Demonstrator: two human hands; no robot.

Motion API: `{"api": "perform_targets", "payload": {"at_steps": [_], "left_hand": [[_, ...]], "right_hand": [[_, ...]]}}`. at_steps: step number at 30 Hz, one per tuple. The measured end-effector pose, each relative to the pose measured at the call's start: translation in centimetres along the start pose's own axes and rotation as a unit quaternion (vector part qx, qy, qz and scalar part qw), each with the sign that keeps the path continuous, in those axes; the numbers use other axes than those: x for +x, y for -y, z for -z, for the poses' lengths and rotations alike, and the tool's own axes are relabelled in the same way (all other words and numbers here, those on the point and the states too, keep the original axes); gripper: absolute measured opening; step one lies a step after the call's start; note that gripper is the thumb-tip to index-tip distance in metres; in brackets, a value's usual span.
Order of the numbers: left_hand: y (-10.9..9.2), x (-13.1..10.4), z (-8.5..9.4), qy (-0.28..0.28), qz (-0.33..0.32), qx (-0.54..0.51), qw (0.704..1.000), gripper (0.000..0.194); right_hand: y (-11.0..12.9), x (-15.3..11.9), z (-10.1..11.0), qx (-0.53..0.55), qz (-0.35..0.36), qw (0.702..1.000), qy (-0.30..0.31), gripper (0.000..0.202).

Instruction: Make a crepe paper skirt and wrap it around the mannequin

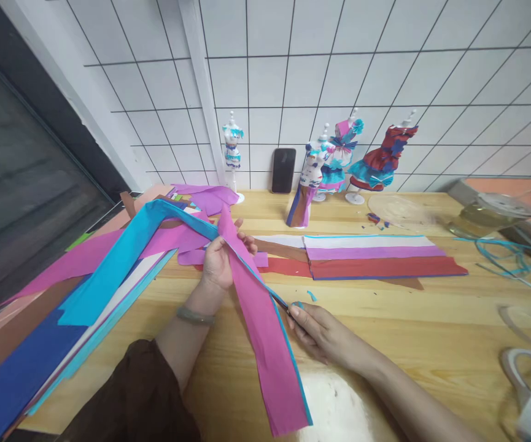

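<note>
Pink crepe-paper strip (258,331) is pinched in the left fingers (247,242), slim dark tool (280,301) is gripped by the right fingers (304,317), edge looks maybe half worked, blue strip (113,261) apparently left beyond the left fingers.

One view here, worn on the head, peering forward and down, close over the left hand (219,263) and right hand (315,333), taking in the wooden tabletop (228,383) and, farther off, the white-tiled wall (306,80).
</note>
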State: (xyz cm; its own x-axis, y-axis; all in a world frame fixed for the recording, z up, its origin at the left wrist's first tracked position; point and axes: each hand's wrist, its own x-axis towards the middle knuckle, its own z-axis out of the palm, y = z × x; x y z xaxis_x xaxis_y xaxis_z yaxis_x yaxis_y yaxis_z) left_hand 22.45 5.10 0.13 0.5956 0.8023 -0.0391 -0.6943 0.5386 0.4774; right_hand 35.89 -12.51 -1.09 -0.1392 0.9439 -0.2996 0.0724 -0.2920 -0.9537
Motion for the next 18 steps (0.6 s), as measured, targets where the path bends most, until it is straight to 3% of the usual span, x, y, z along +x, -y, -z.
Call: {"api": "perform_targets", "payload": {"at_steps": [7, 11, 14, 18], "left_hand": [[-0.89, -0.39, -0.49, 0.057, -0.006, 0.013, 0.998, 0.039], [-0.83, -0.61, -0.73, 0.055, -0.019, 0.079, 0.995, 0.038], [-0.79, -0.62, -0.9, 0.029, -0.021, 0.173, 0.984, 0.031], [-0.55, 0.08, -0.5, -0.071, -0.075, 0.306, 0.947, 0.029]], "right_hand": [[-0.02, 0.1, -0.02, -0.004, 0.0, 1.0, 0.003, 0.042], [-0.3, 0.23, 0.01, -0.003, 0.008, 1.0, 0.003, 0.041], [-0.57, 0.31, 0.08, -0.002, 0.013, 1.0, 0.004, 0.041], [-0.69, 0.38, 0.31, 0.011, 0.004, 1.0, 0.019, 0.041]]}}
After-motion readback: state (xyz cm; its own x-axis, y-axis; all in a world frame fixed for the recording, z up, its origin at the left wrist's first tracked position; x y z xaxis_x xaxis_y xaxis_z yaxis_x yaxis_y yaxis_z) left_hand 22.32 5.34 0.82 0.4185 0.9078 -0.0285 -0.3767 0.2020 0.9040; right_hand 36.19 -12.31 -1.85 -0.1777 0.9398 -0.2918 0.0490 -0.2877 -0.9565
